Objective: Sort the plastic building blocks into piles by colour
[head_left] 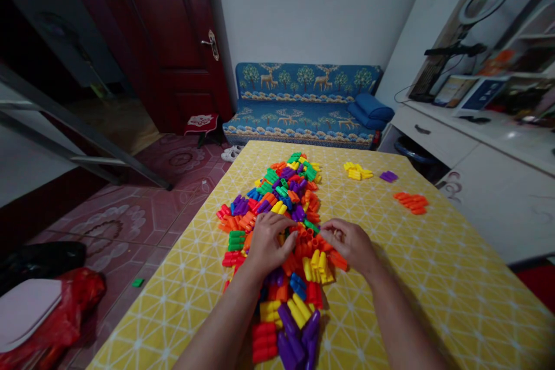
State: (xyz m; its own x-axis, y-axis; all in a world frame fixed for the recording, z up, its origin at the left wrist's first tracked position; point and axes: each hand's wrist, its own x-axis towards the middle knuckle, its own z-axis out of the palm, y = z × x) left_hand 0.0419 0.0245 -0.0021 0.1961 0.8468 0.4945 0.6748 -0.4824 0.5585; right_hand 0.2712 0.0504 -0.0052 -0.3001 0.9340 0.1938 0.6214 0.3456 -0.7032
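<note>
A long heap of bullet-shaped plastic building blocks (289, 173) in red, orange, yellow, green, blue and purple runs along the table. Over its middle lies my left hand (269, 243), thumb and fingers apart, with blocks showing in the gap; nothing is visibly gripped. To the right, my right hand (350, 244) has its fingers curled in against the thumb beside the orange blocks (307, 238). Whatever those fingers hold, if anything, cannot be made out. Yellow blocks (317, 267) sit between the hands, nearer me, and purple blocks (295, 338) lie at the near end.
Small separate groups of yellow blocks (358, 171), purple blocks (388, 176) and orange blocks (411, 202) lie at the table's far right. The patterned yellow tablecloth (433, 277) covers the table. Beyond are a blue sofa (303, 110) and a white cabinet (489, 185). One green block (137, 282) is on the floor.
</note>
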